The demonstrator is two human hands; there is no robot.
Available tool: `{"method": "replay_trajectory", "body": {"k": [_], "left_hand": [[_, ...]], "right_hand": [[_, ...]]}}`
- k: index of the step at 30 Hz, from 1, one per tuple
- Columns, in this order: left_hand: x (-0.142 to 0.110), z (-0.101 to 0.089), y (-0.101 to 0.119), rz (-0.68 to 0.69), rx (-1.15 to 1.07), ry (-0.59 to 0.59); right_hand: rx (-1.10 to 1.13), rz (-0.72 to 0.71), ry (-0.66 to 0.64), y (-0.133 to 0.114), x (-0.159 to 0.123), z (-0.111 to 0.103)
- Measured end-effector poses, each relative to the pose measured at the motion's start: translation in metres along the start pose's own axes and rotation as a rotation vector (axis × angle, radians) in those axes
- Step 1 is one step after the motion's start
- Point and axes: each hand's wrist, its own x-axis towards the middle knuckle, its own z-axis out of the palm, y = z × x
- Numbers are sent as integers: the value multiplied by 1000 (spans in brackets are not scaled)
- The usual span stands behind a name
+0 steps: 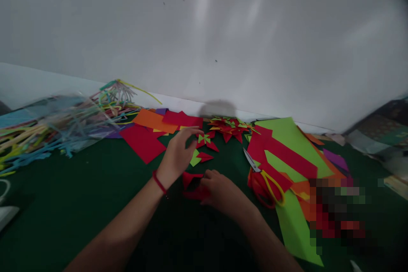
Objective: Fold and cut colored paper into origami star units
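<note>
My left hand [182, 151], with a red band at its wrist, reaches over the table. Its fingers stretch out, curved and apart from the thumb, beside a small red paper star with a green centre [204, 139]. Whether a fingertip touches the star is hard to tell. Closer to me, the fingers of my right hand [221, 189] are closed on a folded red paper piece [190, 193], partly hidden by the hand. Between the hands and the star lie a red paper point [205, 157] and a light green paper piece [194, 159].
Layered red, yellow and green paper stars [231, 126] sit by the wall. Yellow-handled scissors [269, 185] rest on red paper at the right, near green sheets [296, 221]. Red sheets [142, 142] and a plastic bag of pipe cleaners [73, 114] lie left. A pixelated patch hides the right side.
</note>
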Motion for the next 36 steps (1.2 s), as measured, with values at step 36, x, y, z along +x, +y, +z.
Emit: {"method": "replay_trajectory", "body": {"k": [36], "left_hand": [[-92,44,-34,-128,-258,-325]], "right_hand": [[309,283,615,23,-27,54]]}}
